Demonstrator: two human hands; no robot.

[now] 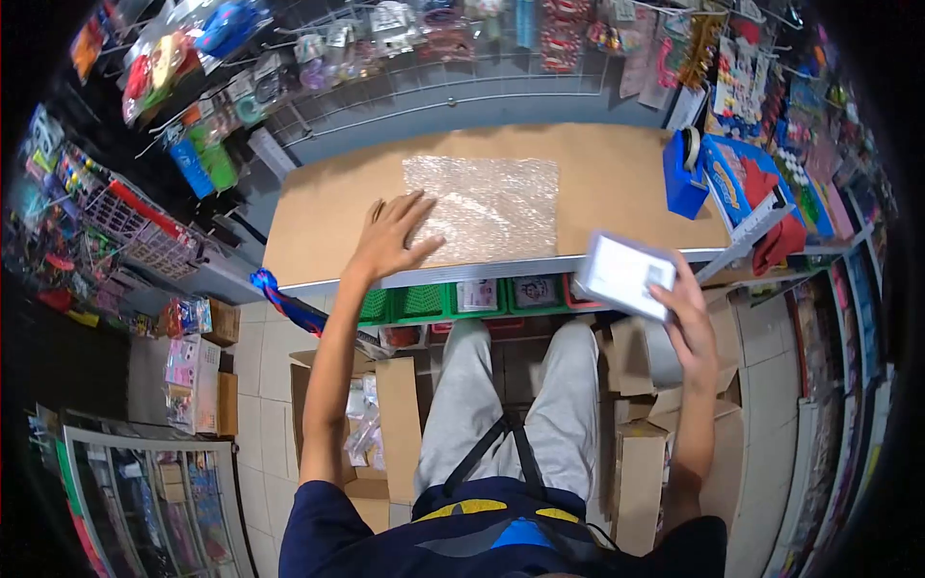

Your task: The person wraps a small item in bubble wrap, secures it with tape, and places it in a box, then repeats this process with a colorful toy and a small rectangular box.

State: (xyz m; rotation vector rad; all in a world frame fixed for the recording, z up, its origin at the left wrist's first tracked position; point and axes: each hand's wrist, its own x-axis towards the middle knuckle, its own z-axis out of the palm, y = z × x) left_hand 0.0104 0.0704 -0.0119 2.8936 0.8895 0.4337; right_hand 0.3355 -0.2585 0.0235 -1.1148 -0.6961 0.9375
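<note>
A sheet of bubble wrap (501, 207) lies flat on the brown-covered table (617, 164). My left hand (395, 241) rests palm down at its left edge, fingers spread, part on the wrap and part on the table. In my right hand (689, 323) is a flat white rectangular box (624, 275) with a pale see-through rim and a small dark-and-light label. It is held up, tilted, over the table's front edge, right of the wrap. My thumb lies across its face; the fingers behind it are partly hidden.
A blue tape dispenser (684, 173) stands at the table's right end, beside a blue box (737, 183). Green baskets (421, 302) sit under the tabletop. Open cardboard boxes (395, 405) flank my legs. Packaged goods hang on the wire grid (385, 101) behind.
</note>
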